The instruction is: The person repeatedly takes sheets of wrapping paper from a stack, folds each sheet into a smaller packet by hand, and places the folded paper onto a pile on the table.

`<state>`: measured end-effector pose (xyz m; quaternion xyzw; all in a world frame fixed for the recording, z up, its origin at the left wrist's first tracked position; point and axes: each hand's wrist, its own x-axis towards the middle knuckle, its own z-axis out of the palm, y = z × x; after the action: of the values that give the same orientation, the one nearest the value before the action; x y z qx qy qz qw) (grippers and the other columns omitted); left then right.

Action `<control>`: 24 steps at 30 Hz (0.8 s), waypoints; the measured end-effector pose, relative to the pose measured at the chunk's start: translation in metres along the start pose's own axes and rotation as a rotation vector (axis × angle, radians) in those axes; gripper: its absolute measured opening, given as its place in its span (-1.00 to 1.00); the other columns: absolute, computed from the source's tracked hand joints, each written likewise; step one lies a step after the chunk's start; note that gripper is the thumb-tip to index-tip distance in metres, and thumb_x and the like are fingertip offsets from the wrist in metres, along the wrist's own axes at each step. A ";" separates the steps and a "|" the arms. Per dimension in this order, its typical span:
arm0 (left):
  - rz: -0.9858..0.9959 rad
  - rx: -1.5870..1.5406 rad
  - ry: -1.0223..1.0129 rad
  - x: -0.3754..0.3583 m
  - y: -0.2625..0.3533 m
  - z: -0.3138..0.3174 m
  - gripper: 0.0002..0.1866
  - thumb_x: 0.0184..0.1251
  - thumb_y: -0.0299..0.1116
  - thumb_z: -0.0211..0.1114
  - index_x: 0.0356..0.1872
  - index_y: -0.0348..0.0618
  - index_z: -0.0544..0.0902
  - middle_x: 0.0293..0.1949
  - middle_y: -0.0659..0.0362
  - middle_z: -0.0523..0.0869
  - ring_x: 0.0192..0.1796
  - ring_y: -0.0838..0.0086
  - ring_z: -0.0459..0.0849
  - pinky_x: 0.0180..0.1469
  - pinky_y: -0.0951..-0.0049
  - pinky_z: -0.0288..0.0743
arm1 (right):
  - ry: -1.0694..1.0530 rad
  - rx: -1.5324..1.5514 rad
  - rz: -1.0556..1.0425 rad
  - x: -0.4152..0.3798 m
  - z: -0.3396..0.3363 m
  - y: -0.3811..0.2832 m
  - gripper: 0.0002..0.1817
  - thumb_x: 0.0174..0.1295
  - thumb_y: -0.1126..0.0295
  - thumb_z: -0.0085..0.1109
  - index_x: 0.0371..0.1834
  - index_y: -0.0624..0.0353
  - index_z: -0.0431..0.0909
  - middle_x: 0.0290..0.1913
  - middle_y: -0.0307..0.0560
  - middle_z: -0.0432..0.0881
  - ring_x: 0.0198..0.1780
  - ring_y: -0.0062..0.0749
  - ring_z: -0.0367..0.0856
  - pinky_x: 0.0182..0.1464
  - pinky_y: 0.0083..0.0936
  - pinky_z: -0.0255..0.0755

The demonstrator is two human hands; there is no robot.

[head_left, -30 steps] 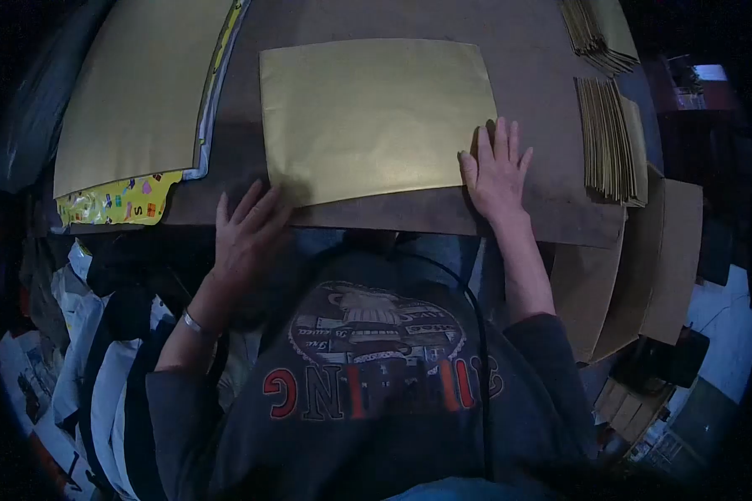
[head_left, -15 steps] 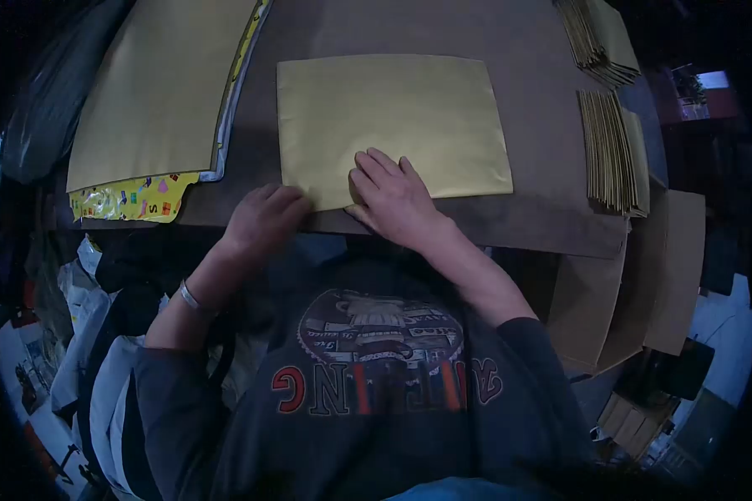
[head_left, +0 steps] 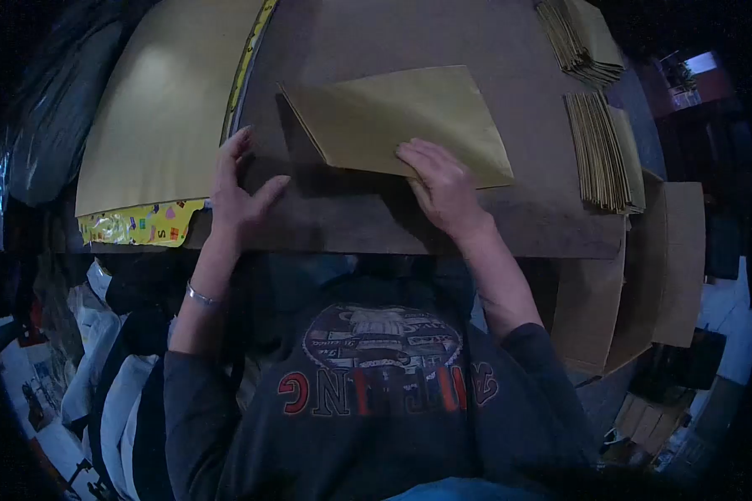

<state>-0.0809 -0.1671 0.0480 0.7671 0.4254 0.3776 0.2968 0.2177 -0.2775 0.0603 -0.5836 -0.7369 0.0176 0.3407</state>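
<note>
A folded golden-brown paper sheet [head_left: 401, 117] is at the middle of the table, its left end raised and its layers showing along that edge. My right hand [head_left: 444, 188] grips its near edge, with the thumb underneath and the fingers on top. To the left of the sheet, my left hand [head_left: 244, 188] is held open, thumb and fingers apart, touching no part of the folded sheet. Close beside that hand lies a large flat brown paper sheet [head_left: 163, 108] on top of yellow patterned plastic wrapping [head_left: 142, 225].
Two bundles of folded brown paper, a nearer bundle [head_left: 597, 154] and a farther bundle [head_left: 576, 42], stand along the right of the dark table [head_left: 334, 221]. An open cardboard box [head_left: 677, 259] is below the right edge. Dark plastic [head_left: 54, 117] bulges at the far left.
My left hand has let go of the folded sheet and moved left, opening. The sheet's left end has risen off the table, while my right hand has shifted right along its near edge.
</note>
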 end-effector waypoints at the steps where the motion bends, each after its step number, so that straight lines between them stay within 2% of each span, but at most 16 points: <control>1: 0.008 0.000 -0.002 0.000 -0.018 0.006 -0.12 0.01 -0.41 0.57 0.40 -0.14 0.30 0.34 -0.01 0.39 0.31 0.20 0.48 0.33 0.25 0.42 | 0.017 0.038 -0.070 -0.001 -0.011 0.005 -0.68 0.17 0.53 0.14 0.02 0.20 0.63 0.04 0.08 0.69 0.14 0.04 0.63 0.19 -0.21 0.52; 3: -0.235 -0.298 -0.131 0.000 -0.043 0.018 -0.05 0.04 -0.41 0.55 0.46 -0.16 0.19 0.39 -0.03 0.34 0.38 0.19 0.40 0.41 0.24 0.32 | 0.047 0.126 -0.149 -0.007 -0.023 0.011 -0.68 0.17 0.53 0.15 0.02 0.19 0.63 0.04 0.09 0.69 0.15 0.07 0.63 0.19 -0.19 0.52; 4: -0.165 -0.323 -0.156 0.001 -0.048 0.025 0.03 0.09 -0.42 0.51 0.53 -0.13 0.02 0.42 -0.05 0.29 0.42 0.16 0.34 0.45 0.23 0.26 | 0.071 0.218 -0.229 -0.011 -0.028 0.012 -0.68 0.17 0.54 0.15 0.02 0.18 0.63 0.04 0.11 0.69 0.15 0.09 0.63 0.19 -0.16 0.52; 5: -0.160 -0.324 -0.158 0.006 -0.055 0.025 0.03 0.09 -0.42 0.51 0.53 -0.13 0.02 0.42 -0.05 0.29 0.42 0.16 0.34 0.45 0.23 0.26 | 0.032 0.256 -0.240 -0.017 -0.033 0.011 -0.68 0.18 0.49 0.20 0.03 0.16 0.62 0.04 0.12 0.69 0.17 0.15 0.62 0.20 -0.09 0.51; 7: 0.291 0.346 -0.213 0.020 -0.049 0.023 -0.02 0.14 -0.42 0.47 0.53 -0.13 0.04 0.42 -0.03 0.29 0.44 0.19 0.31 0.45 0.26 0.25 | -0.008 0.297 -0.271 -0.030 -0.039 0.009 -0.69 0.20 0.44 0.22 0.04 0.16 0.61 0.05 0.12 0.68 0.17 0.17 0.61 0.21 -0.06 0.50; 8: -0.133 -0.408 -0.142 0.019 -0.042 0.034 -0.18 0.16 -0.43 0.44 0.45 -0.16 0.24 0.39 -0.01 0.35 0.40 0.26 0.37 0.41 0.33 0.28 | -0.048 0.234 -0.283 -0.036 -0.044 0.010 -0.68 0.21 0.40 0.25 0.05 0.15 0.61 0.05 0.11 0.68 0.18 0.18 0.60 0.22 -0.03 0.48; 10: 0.010 -0.339 -0.323 0.028 -0.036 0.033 -0.43 0.22 -0.40 0.39 0.29 -0.14 0.49 0.32 0.04 0.44 0.32 0.32 0.45 0.35 0.36 0.35 | -0.062 0.306 -0.254 -0.048 -0.043 0.012 -0.68 0.22 0.37 0.25 0.05 0.15 0.61 0.05 0.10 0.69 0.19 0.20 0.59 0.23 -0.01 0.47; 11: 0.210 -0.190 -0.354 0.030 -0.044 0.035 -0.62 0.21 -0.42 0.35 0.10 -0.09 0.66 0.24 0.07 0.54 0.24 0.30 0.53 0.29 0.34 0.41 | -0.102 0.270 -0.230 -0.052 -0.048 0.011 -0.69 0.22 0.38 0.26 0.03 0.16 0.62 0.07 0.09 0.68 0.22 0.19 0.56 0.24 0.02 0.44; 13: 0.356 -0.137 -0.447 0.030 -0.036 0.036 -0.73 0.15 -0.44 0.33 -0.09 -0.09 0.73 0.19 0.06 0.58 0.19 0.23 0.59 0.27 0.31 0.43 | -0.121 0.256 -0.210 -0.058 -0.052 0.013 -0.67 0.18 0.40 0.28 0.05 0.10 0.62 0.10 0.04 0.66 0.25 0.12 0.54 0.25 0.01 0.45; 14: 0.408 -0.121 -0.429 0.026 -0.030 0.036 -0.77 0.09 -0.45 0.32 -0.19 -0.10 0.73 0.13 0.03 0.63 0.18 0.14 0.60 0.27 0.25 0.44 | -0.140 0.241 -0.191 -0.061 -0.054 0.014 -0.64 0.15 0.43 0.30 0.06 0.05 0.63 0.13 0.00 0.65 0.29 0.05 0.51 0.26 0.01 0.45; 16: 0.562 0.048 -0.323 0.020 -0.016 0.026 -0.82 0.10 -0.45 0.31 -0.24 -0.09 0.72 0.09 0.05 0.67 0.19 0.11 0.61 0.28 0.14 0.43 | -0.172 0.177 -0.174 -0.074 -0.055 0.025 -0.64 0.16 0.40 0.29 0.07 0.03 0.62 0.13 -0.04 0.65 0.32 0.04 0.48 0.29 0.02 0.42; 17: 0.605 0.154 -0.310 0.014 -0.025 0.022 -0.84 0.08 -0.41 0.33 -0.27 -0.07 0.72 0.05 0.10 0.70 0.23 0.08 0.59 0.27 0.01 0.41 | -0.194 0.122 -0.185 -0.080 -0.055 0.032 -0.64 0.16 0.38 0.28 0.07 0.01 0.63 0.14 -0.06 0.65 0.33 0.02 0.47 0.31 0.03 0.39; 19: 0.523 0.347 -0.414 -0.007 -0.015 0.011 -0.80 0.02 -0.37 0.35 -0.27 -0.06 0.71 0.05 0.14 0.71 0.24 0.08 0.59 0.26 -0.08 0.40 | -0.286 0.001 -0.155 -0.088 -0.064 0.030 -0.66 0.19 0.36 0.25 0.06 -0.01 0.64 0.15 -0.10 0.65 0.34 -0.04 0.46 0.34 0.03 0.36; 20: 0.629 0.373 -0.451 -0.020 0.004 0.001 -0.79 0.01 -0.36 0.34 -0.26 -0.05 0.68 0.06 0.12 0.69 0.28 0.06 0.56 0.28 -0.15 0.36 | -0.307 0.036 -0.167 -0.096 -0.061 0.033 -0.67 0.16 0.39 0.26 0.03 0.05 0.65 0.11 -0.06 0.67 0.31 0.00 0.50 0.34 0.03 0.36; 21: 0.641 0.297 -0.529 -0.034 -0.004 0.003 -0.78 0.04 -0.36 0.33 -0.24 -0.04 0.66 0.09 0.10 0.68 0.30 0.06 0.54 0.29 -0.16 0.34 | -0.328 0.071 -0.181 -0.105 -0.056 0.038 -0.68 0.13 0.41 0.27 -0.01 0.11 0.67 0.07 -0.03 0.69 0.27 0.04 0.53 0.33 0.02 0.37; 24: 0.593 0.231 -0.676 -0.066 -0.011 0.008 -0.76 0.11 -0.34 0.28 -0.16 -0.02 0.61 0.18 0.03 0.61 0.35 0.05 0.48 0.32 -0.22 0.27 | -0.498 0.008 -0.109 -0.119 -0.051 0.036 -0.54 0.11 0.41 0.30 0.14 0.06 0.59 0.30 0.00 0.51 0.39 0.04 0.39 0.38 0.04 0.29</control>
<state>-0.1023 -0.2206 0.0133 0.9637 0.1063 0.1249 0.2109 0.2858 -0.3890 0.0269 -0.5195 -0.8283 0.1451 0.1515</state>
